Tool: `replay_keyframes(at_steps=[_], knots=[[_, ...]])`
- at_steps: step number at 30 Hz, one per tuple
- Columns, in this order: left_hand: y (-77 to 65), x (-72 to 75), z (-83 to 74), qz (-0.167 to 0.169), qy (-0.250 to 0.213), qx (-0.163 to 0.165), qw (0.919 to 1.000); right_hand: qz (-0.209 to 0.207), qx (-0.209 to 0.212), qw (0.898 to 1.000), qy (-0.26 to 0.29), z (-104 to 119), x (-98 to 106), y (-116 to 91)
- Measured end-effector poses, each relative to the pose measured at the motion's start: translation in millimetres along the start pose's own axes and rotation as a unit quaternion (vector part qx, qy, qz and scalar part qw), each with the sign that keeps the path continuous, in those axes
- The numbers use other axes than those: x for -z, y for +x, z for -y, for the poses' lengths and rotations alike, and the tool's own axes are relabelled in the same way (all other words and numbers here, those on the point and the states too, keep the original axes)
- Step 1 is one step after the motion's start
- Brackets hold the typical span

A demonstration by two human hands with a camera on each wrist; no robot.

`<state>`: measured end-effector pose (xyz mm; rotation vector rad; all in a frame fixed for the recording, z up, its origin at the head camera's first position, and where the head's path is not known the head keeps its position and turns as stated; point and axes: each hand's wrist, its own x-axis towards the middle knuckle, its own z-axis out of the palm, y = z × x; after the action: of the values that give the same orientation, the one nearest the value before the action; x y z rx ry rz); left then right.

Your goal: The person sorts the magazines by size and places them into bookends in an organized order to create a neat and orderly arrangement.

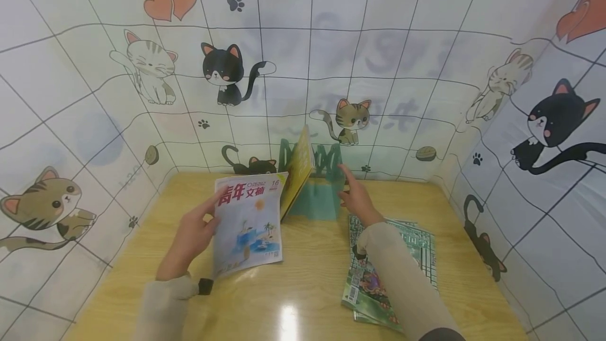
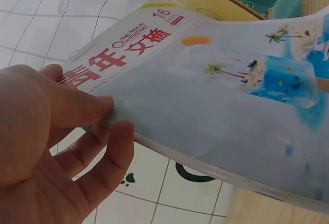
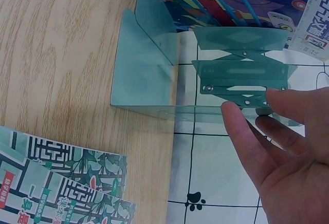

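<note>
My left hand [image 1: 191, 233] pinches the left edge of a pale blue magazine [image 1: 248, 225] with a red title, held tilted above the table. In the left wrist view, the thumb lies on the cover [image 2: 154, 95] and fingers reach beneath. At the back stands a teal expandable book rack [image 1: 314, 201] with crossed metal links in its middle. A yellow-covered book [image 1: 297, 172] stands in it, leaning, just right of the magazine. My right hand [image 1: 360, 201] grips the rack's right end panel [image 3: 195, 112], thumb on the inner side and fingers outside.
Several green patterned magazines [image 1: 416, 246] lie stacked under my right forearm at the table's right. The wooden table [image 1: 303, 278] is hemmed by a cloth wall [image 1: 303, 67] with a grid and cartoon cats behind and on both sides.
</note>
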<state>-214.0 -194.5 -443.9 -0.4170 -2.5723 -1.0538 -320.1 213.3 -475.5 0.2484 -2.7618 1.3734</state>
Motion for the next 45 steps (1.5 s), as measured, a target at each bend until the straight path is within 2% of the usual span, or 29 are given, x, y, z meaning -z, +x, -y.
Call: replay_keyframes(at_steps=[5, 9, 20, 31, 39, 45], knots=[[7.8, -8.6, -11.7, -0.048, 0.051, -0.065, 0.9954, 0.001, 0.000, 1.000, 0.005, -1, 0, 1], [13.6, -15.4, -24.1, -0.068, 0.085, -0.101, 0.9888, 0.001, 0.001, 1.000, 0.006, 0, 0, 0], [26.8, -22.9, -47.3, -0.105, 0.121, -0.126, 0.9791, 0.004, -0.001, 1.000, 0.006, 1, 0, 1], [34.5, -38.3, -63.1, -0.173, 0.140, -0.183, 0.9576, 0.007, -0.009, 1.000, 0.006, 1, 0, 2], [35.8, -52.3, -78.5, -0.201, 0.138, -0.198, 0.9495, 0.006, -0.014, 1.000, 0.002, 1, 0, 1], [33.9, -64.3, -88.2, -0.215, 0.132, -0.196, 0.9476, 0.008, -0.013, 1.000, 0.007, 1, 0, 1]])
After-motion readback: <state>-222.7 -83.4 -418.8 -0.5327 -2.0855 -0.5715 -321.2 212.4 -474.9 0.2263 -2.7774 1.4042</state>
